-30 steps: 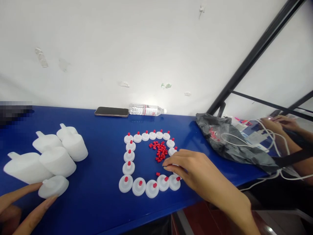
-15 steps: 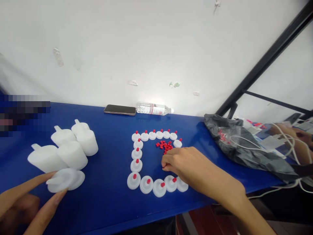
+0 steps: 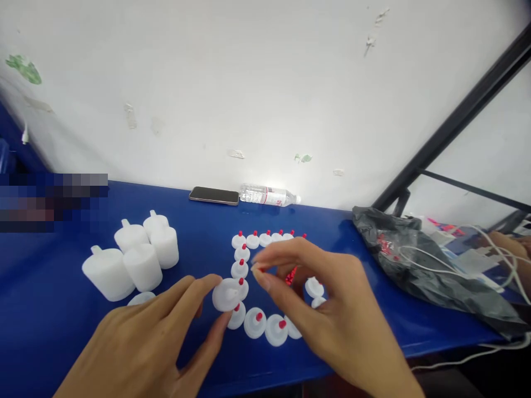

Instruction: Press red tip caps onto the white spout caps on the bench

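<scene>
My left hand (image 3: pixel 166 326) pinches a round white nozzle lid (image 3: pixel 224 296) by its rim, between thumb and fingers, with its spout turned toward my right hand. My right hand (image 3: pixel 327 293) is beside it, thumb and forefinger pressed together; what they hold, if anything, is too small to make out. Beneath both hands, white lids with red tip caps (image 3: pixel 276 330) stand in a rough ring on the blue table (image 3: pixel 194 237). Small loose red caps (image 3: pixel 291 275) lie inside the ring, partly hidden by my right hand.
White stacks of lids (image 3: pixel 143 268) stand at the left, with another lid (image 3: pixel 141 298) before them. A phone (image 3: pixel 214 195) and a water bottle (image 3: pixel 267 195) lie along the wall. On the right are a black plastic bag (image 3: pixel 415 282) and white cables (image 3: pixel 516 276).
My left hand has moved right with a lid, away from the stacks. My right hand has left the loose red caps and come up toward that lid. The view has shifted slightly.
</scene>
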Tool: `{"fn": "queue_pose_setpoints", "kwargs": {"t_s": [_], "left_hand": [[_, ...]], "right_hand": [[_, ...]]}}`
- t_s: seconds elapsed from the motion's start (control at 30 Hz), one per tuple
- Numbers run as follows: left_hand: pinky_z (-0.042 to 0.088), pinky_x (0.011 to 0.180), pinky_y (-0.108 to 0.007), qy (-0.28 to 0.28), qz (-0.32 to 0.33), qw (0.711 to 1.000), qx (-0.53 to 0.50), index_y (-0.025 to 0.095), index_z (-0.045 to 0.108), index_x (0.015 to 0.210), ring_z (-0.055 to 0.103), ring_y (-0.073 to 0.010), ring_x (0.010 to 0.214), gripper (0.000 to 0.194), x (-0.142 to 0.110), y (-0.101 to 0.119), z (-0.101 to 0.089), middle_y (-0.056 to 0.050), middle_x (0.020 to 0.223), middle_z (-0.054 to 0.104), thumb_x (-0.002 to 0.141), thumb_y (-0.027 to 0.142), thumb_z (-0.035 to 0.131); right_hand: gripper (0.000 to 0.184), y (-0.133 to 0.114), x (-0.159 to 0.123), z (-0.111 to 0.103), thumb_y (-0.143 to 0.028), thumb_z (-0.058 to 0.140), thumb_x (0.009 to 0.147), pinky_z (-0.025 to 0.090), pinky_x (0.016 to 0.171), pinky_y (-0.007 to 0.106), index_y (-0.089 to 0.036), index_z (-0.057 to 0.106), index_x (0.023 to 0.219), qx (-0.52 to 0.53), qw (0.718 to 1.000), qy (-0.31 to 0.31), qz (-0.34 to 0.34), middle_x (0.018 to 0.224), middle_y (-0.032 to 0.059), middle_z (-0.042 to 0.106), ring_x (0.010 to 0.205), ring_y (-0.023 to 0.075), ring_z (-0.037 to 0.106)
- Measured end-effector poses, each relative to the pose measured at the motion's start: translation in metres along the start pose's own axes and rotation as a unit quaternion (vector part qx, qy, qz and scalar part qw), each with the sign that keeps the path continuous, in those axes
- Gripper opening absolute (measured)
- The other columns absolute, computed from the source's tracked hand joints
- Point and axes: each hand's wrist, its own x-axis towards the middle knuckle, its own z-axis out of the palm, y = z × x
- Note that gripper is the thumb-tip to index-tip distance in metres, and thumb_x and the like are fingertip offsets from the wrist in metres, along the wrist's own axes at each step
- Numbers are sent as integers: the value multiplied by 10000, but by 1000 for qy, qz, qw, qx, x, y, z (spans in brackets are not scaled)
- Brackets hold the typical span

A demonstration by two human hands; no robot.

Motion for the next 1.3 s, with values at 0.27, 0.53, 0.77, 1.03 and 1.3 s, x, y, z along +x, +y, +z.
{"fn": "queue_pose_setpoints", "kwargs": {"t_s": [0.27, 0.53, 0.77, 1.03, 1.3], "left_hand": [[428, 444, -412, -7, 51, 997, 62, 275, 594, 1217, 687, -184, 473, 236, 17, 6, 0, 65, 807, 725, 1209, 387, 386], [591, 577, -272, -18, -68, 995, -64, 299, 748, 1206, 778, -187, 657, 281, 6, 3, 10, 9, 842, 792, 1091, 504, 594], [737, 742, -304, -28, -155, 971, -182, 322, 787, 1262, 872, -259, 925, 412, 5, 5, 20, -33, 952, 849, 1003, 631, 704], [746, 829, -228, -63, -202, 914, -346, 439, 744, 1383, 896, -192, 961, 488, 23, 1, 6, 44, 1221, 888, 928, 555, 876], [713, 784, -194, 28, -282, 852, -441, 456, 882, 1169, 909, -236, 955, 439, 32, 16, -2, 63, 1119, 920, 804, 685, 966]], "right_hand": [[131, 19, 2, 28, -153, 848, 1047, 590, 747, 154, -263, 916, 1068, 43, 998, -17, -36, 968, -47, 902, 821, 102, 819], [129, 24, -4, 33, -142, 853, 1041, 609, 799, 92, -249, 920, 1066, 60, 998, -15, -27, 960, -49, 909, 822, 89, 841], [115, 26, -5, 36, -113, 881, 1008, 618, 808, 79, -220, 917, 1031, 66, 996, 23, -50, 928, -39, 912, 791, 97, 856], [174, 27, -5, 43, -80, 865, 1008, 627, 853, 90, -246, 898, 1048, 84, 994, 61, -34, 1002, -68, 921, 858, 92, 866], [113, 19, -9, 38, -124, 824, 1044, 613, 761, 129, -232, 851, 1060, 55, 993, 88, -48, 975, -46, 895, 809, 100, 824]]}}
